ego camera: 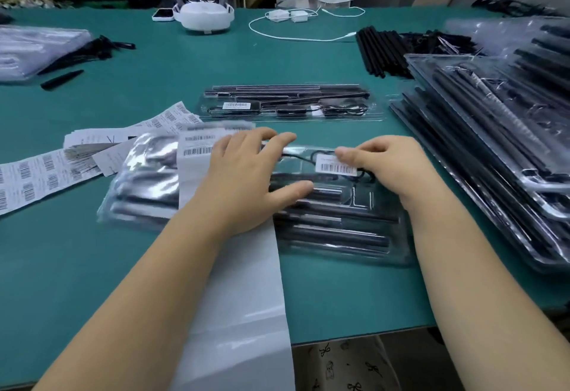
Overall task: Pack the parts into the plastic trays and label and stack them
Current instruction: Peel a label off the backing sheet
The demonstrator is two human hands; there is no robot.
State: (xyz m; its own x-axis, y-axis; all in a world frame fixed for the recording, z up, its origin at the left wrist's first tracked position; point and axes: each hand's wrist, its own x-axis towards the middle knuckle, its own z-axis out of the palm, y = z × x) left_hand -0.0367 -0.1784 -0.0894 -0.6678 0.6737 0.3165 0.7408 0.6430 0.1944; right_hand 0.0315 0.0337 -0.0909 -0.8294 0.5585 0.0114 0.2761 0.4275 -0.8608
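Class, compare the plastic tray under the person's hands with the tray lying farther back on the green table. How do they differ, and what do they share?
The near tray has both hands on it: the left hand lies flat across it and the right hand presses its barcode label; the far tray is untouched. A label backing strip runs across the near tray; nothing covers the far tray. Both are clear, hold black rods and carry a barcode label.

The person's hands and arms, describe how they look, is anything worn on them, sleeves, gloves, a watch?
Both the left hand and the right hand are bare: no gloves, rings, watch or bracelet show. Both forearms are uncovered as far as the bottom edge of the head view, so no sleeve is in sight. The fingernails look short and unpainted. No marks or bandages can be made out.
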